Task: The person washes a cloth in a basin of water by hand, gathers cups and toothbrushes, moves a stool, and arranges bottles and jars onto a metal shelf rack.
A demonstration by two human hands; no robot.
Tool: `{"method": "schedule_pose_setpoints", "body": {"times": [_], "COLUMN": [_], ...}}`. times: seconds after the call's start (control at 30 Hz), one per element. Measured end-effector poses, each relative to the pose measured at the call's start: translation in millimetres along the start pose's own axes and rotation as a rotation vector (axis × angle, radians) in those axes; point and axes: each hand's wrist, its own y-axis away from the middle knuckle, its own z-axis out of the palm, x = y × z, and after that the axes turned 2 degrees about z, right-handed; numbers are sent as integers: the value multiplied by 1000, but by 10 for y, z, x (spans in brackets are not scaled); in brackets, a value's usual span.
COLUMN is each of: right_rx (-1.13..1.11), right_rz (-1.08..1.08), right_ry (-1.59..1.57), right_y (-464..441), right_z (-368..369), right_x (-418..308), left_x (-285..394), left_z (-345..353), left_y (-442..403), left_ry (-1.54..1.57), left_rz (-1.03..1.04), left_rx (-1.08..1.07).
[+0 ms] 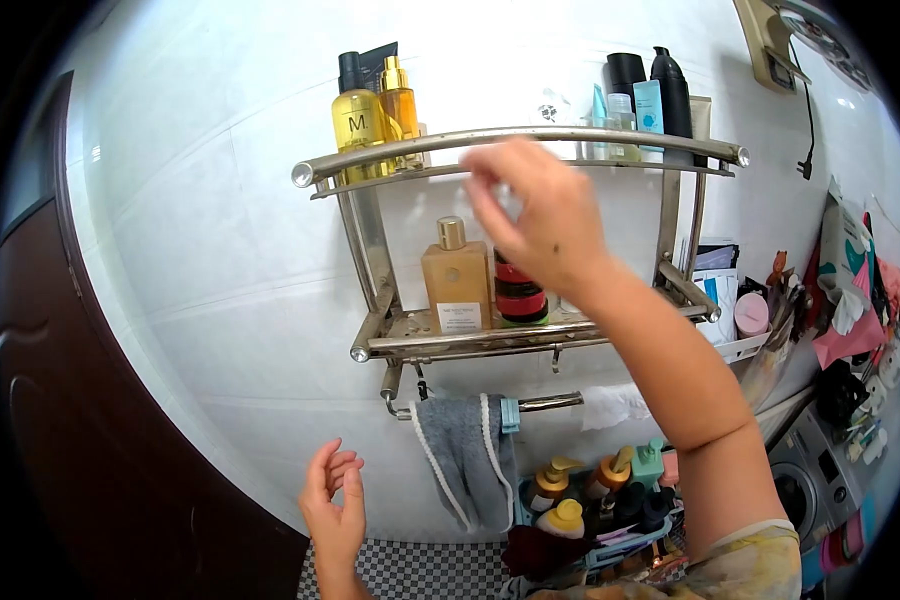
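My right hand (545, 215) is raised in front of the metal wall rack, just below its upper rail (530, 135). Its fingers are curled and slightly blurred, with the thumb apart from them and nothing visible between. Behind it on the lower shelf stand a tan bottle with a gold cap (457, 280) and stacked red-and-black jars (520, 295), partly hidden by the hand. My left hand (335, 510) hangs low at the left, fingers loosely bent and apart, holding nothing. It is nearest to a grey towel (460, 460) on the bar.
On the upper shelf are a yellow pump bottle (358, 125), an amber bottle (398, 105), a black bottle (671, 95) and a blue tube (648, 115). Below are several pump bottles (550, 485) in a basket. A dark door (90, 420) stands left, a washing machine (820, 470) right.
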Motion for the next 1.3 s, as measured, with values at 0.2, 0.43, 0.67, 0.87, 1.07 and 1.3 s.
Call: {"method": "schedule_pose_setpoints", "body": {"times": [0.2,0.43,0.67,0.87,1.07,1.3], "right_rx": [194,-200,-209,-315,-467,-120], "right_rz": [6,494,576,625,587,564], "right_ry": [7,48,245,178,165,4], "right_y": [-844,-1380,-1531,-1628,-1581,-1579], "right_z": [302,744,936,971,722,630], "right_x": [142,-11,-114,-57,-182,35], "left_x": [-26,-136,-288,-532,-521,-600], "left_z": [-53,-181,-335,-359,-339,-358], "left_y": [14,70,150,208,186,209], "left_ry": [1,11,-40,-61,-75,-55], "left_rz": [-18,-41,-84,-84,-68,-94], "left_rx": [27,61,74,26,7,3]}}
